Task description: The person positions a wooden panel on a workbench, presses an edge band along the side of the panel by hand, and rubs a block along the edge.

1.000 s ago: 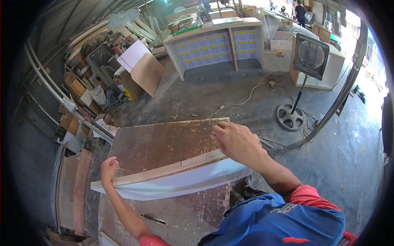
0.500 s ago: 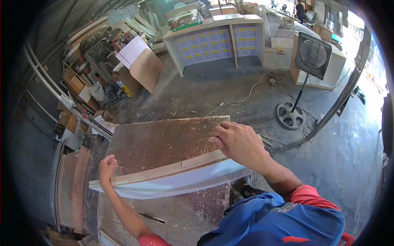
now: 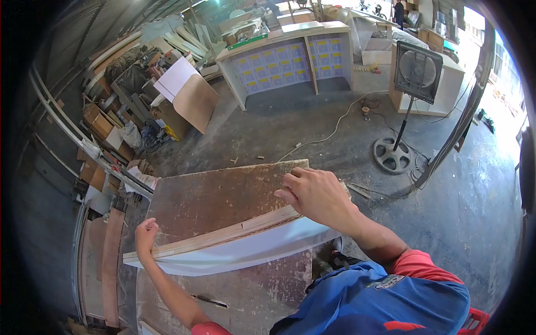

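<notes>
A long panel (image 3: 234,254) stands on edge across a worn wooden workbench (image 3: 201,198). Its white face is towards me, and layered bare wood runs along the top edge. My left hand (image 3: 146,237) is at the panel's left end, wrist crossing the top edge, fingers curled closed on the far side. Over the right end is my right hand (image 3: 318,195), its fingers bent inward and the thumb close to them. Whatever either hand may hold is hidden. A dark slot (image 3: 209,301) cuts the bench top on my side of the panel.
Beyond the bench stands a large open cabinet (image 3: 241,84) with patterned back panels. A pedestal fan (image 3: 417,72) is at the right, with cables (image 3: 340,120) on the floor. Boards and scrap (image 3: 131,100) are piled at the left. A distant person (image 3: 398,14) stands at the back.
The whole view has shifted slightly. Both hands keep nearly the same curled shape and their places at the panel's two ends.
</notes>
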Tool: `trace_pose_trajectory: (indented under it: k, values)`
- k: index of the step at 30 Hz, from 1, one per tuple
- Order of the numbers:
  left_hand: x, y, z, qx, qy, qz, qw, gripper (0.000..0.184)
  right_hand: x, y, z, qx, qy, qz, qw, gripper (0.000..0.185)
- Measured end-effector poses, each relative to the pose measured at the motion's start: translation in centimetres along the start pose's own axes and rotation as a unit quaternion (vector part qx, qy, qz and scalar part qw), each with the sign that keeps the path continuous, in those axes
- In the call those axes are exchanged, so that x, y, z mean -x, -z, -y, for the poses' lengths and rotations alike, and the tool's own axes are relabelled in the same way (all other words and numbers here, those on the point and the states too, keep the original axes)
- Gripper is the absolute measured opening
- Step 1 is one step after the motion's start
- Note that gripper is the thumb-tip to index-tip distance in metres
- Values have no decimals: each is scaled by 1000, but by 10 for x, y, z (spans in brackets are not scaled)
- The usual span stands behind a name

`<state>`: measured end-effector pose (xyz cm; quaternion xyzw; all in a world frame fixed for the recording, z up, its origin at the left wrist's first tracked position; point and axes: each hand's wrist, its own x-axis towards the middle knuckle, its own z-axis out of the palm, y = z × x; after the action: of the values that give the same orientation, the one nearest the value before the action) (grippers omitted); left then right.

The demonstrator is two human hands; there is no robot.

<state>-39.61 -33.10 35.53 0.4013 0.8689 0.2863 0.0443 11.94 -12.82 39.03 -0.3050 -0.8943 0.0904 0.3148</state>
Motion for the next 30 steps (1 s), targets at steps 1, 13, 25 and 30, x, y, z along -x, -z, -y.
trace_pose_trajectory:
  k: [1, 13, 25, 30]
  values:
    - [0, 0, 0, -5, 3, -2, 1000, 38, 0, 3, 2, -4, -9, 23, 1000, 33]
    - [1, -1, 12, 25, 10, -6, 1000, 39, 6, 1, 2, -10, 5, 12, 1000, 33]
    - [1, 0, 12, 35, -1, 1, 999, 37, 5, 4, 4, 0, -4, 49, 999, 32]
    - [-2, -1, 15, 27, -7, -2, 1000, 37, 5, 5, 5, -5, -2, 44, 999, 32]
